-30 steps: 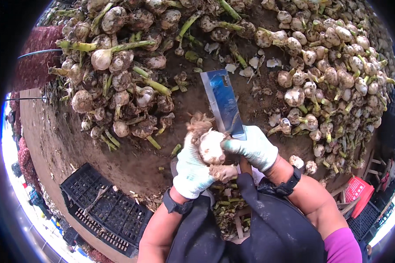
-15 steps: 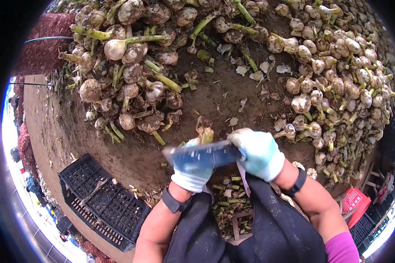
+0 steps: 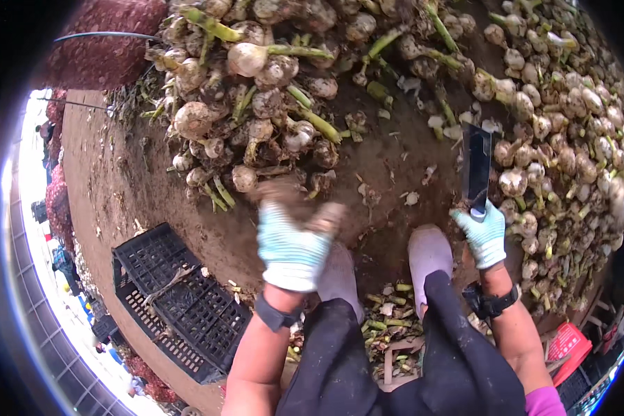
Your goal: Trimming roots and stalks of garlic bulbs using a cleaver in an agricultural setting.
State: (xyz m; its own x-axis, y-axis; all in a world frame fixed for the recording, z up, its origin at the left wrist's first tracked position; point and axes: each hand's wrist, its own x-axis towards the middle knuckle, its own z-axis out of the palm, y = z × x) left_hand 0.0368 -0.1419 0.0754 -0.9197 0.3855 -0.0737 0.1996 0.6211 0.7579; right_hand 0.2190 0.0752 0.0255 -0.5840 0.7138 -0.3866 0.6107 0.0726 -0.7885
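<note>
My right hand [image 3: 484,232], in a white and light-blue glove, is closed round the handle of a cleaver [image 3: 476,166]. The dark, broad blade points away from me, beside the right-hand garlic pile. My left hand [image 3: 295,243], gloved alike, reaches to the near edge of the left heap of garlic [image 3: 263,76], bulbs with cut green stems and soil on them. Its thumb stands apart from the fingers, which are brown with dirt and smeared by motion. I see nothing held in it. Trimmed garlic bulbs [image 3: 565,159] are piled at the right.
A black plastic crate [image 3: 180,298] lies at the lower left. Cut stems [image 3: 388,322] litter the ground between my legs, near my pale shoes [image 3: 430,256]. A red mesh sack [image 3: 107,45] is at the far left. At the lower right is a red container [image 3: 568,350].
My hands were together over my lap, the blade lying across a garlic bulb in the left. Now they are apart: left at the heap, right out with the cleaver. A blurred pale shape shows over the right pile.
</note>
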